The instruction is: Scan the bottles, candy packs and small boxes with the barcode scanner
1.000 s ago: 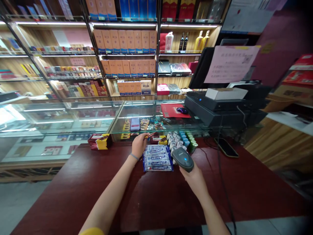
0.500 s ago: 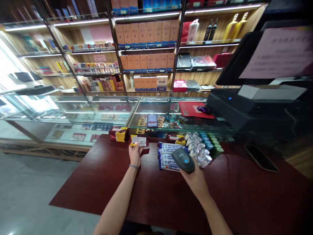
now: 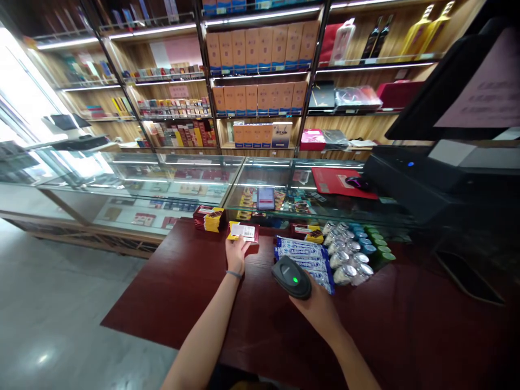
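My left hand (image 3: 236, 254) is closed on the near edge of a red and yellow snack packet (image 3: 244, 232), its white barcode label facing up. My right hand (image 3: 319, 309) grips a dark handheld barcode scanner (image 3: 293, 277), on which a green light glows. The scanner's head points forward and left, towards the packet. Below and behind it lie blue and white wrapped snack bars (image 3: 303, 249) in a row, partly covered by the scanner. Left of the packet is a stack of similar red and yellow packets (image 3: 209, 219); a smaller pile (image 3: 307, 233) lies to its right.
Silver, blue and green-topped cans (image 3: 345, 260) stand right of the bars on the dark red table (image 3: 162, 292). A phone (image 3: 266, 199) rests on the glass counter behind. Further right are a red mouse pad (image 3: 333, 181), a monitor (image 3: 467, 81) and a dark phone-like slab (image 3: 469, 276).
The scanner has shifted left relative to the snack bars, nearer the packet, and its light has turned from blue to green. The camera view has swung slightly left. My left hand still holds the packet.
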